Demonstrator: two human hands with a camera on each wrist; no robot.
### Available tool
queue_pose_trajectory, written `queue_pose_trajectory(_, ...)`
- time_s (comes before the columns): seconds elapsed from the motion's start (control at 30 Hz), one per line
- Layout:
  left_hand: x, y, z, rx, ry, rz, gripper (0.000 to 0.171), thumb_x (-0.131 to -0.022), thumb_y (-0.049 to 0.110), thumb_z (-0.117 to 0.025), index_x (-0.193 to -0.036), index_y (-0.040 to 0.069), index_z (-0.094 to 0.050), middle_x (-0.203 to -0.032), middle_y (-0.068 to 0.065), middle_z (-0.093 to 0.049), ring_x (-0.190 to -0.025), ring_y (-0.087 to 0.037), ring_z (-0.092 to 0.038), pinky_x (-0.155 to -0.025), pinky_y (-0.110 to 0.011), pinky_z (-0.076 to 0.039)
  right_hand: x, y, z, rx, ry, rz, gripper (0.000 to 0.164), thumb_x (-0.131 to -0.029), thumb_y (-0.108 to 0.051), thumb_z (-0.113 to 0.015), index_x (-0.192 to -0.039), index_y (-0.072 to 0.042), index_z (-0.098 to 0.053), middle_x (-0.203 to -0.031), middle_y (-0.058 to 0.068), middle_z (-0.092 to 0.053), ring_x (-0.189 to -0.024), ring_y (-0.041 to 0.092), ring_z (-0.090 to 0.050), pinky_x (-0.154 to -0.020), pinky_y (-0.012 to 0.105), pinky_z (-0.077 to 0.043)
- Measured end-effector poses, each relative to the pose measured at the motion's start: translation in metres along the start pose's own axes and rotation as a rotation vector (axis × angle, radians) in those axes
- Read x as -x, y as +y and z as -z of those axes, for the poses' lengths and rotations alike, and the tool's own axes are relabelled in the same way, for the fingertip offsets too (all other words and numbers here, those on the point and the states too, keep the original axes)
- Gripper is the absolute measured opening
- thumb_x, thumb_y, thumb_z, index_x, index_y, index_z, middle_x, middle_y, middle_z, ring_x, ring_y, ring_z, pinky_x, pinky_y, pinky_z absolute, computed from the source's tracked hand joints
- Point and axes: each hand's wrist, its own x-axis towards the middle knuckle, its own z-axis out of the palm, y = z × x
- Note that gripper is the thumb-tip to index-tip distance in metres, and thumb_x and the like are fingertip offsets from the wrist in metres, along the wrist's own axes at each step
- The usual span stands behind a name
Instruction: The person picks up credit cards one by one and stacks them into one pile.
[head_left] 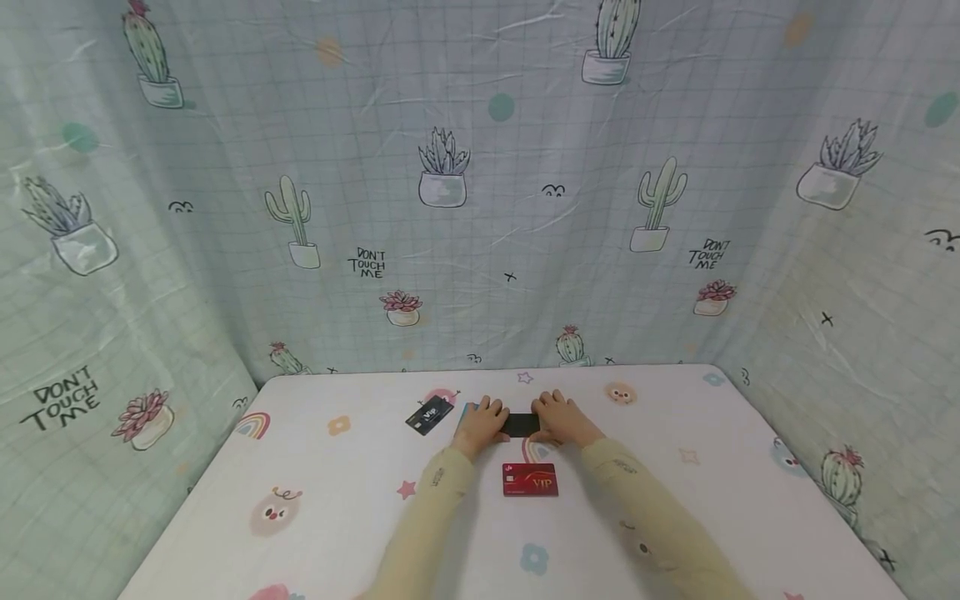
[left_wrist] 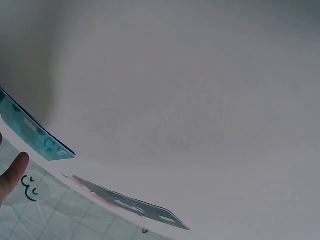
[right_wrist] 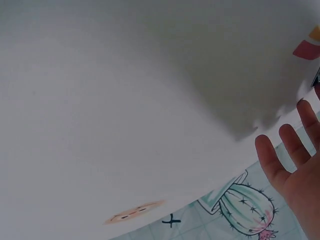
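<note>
Between my hands, in the head view, lies a small black card [head_left: 522, 425]. My left hand [head_left: 482, 425] pinches its left end and my right hand [head_left: 564, 420] its right end, thumbs on the near side. A blue card [head_left: 468, 409] shows partly behind the left hand; the left wrist view has more of this teal-blue card [left_wrist: 35, 131]. Further left lies a dark VIP card [head_left: 430, 415], tilted on the table. Nearer to me is a red VIP card [head_left: 530, 481]. In the right wrist view the right hand's outer fingers [right_wrist: 295, 145] are spread.
The white table [head_left: 337, 483] carries printed shapes, among them a rainbow partly under the hands. Behind it and at both sides hangs a pale cloth [head_left: 480, 242] with cactus drawings. The table's far edge runs just beyond the hands.
</note>
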Motion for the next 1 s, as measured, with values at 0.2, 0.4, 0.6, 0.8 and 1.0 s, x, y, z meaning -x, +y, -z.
queue_pose_trajectory(0.2, 0.001, 0.001, 0.004, -0.004, -0.007, 0.008, 0.056, -0.081, 0.054, -0.049, -0.125, 0.02, -0.05, -0.119, -0.001, -0.052, -0.103, -0.017, -0.045, -0.083, -0.034, -0.046, -0.003, 0.0, 0.002, -0.051, -0.047, -0.039, 0.056, -0.069, -0.056, -0.063, -0.1, -0.011, -0.051, -0.101, 0.008, -0.048, -0.093, 0.023, -0.042, -0.082, 0.047, -0.045)
queue_pose_trajectory(0.4, 0.002, 0.001, 0.006, 0.003, -0.037, 0.012, 0.056, -0.081, 0.053, -0.048, -0.126, 0.02, -0.048, -0.12, -0.001, -0.051, -0.105, -0.018, -0.045, -0.086, -0.035, -0.045, -0.009, 0.001, -0.002, -0.072, -0.086, -0.083, 0.058, -0.067, -0.057, -0.064, -0.101, -0.013, -0.049, -0.101, 0.006, -0.046, -0.095, 0.022, -0.04, -0.088, 0.048, -0.043)
queue_pose_trajectory(0.6, 0.001, 0.001, 0.005, -0.012, -0.045, 0.008, 0.057, -0.081, 0.054, -0.046, -0.127, 0.021, -0.047, -0.121, 0.0, -0.05, -0.107, -0.017, -0.044, -0.085, -0.034, -0.045, -0.011, 0.001, -0.004, -0.081, -0.083, -0.088, 0.058, -0.066, -0.056, -0.065, -0.099, -0.012, -0.048, -0.1, 0.007, -0.045, -0.093, 0.022, -0.04, -0.085, 0.047, -0.044)
queue_pose_trajectory(0.8, 0.001, 0.001, 0.003, -0.017, -0.035, 0.002, 0.056, -0.081, 0.054, -0.047, -0.125, 0.02, -0.048, -0.12, 0.0, -0.049, -0.105, -0.017, -0.044, -0.083, -0.034, -0.045, -0.01, 0.0, -0.001, -0.107, -0.064, -0.069, 0.057, -0.065, -0.053, -0.069, -0.096, -0.011, -0.047, -0.098, 0.006, -0.048, -0.09, 0.021, -0.04, -0.081, 0.046, -0.044)
queue_pose_trajectory(1.0, 0.0, 0.001, 0.001, -0.015, -0.005, -0.01, 0.054, -0.081, 0.054, -0.048, -0.124, 0.021, -0.05, -0.116, -0.001, -0.05, -0.103, -0.016, -0.044, -0.081, -0.033, -0.045, -0.008, 0.003, -0.001, -0.161, -0.049, -0.041, 0.052, -0.067, -0.049, -0.071, -0.094, -0.011, -0.047, -0.092, 0.002, -0.049, -0.083, 0.018, -0.036, -0.074, 0.037, -0.042)
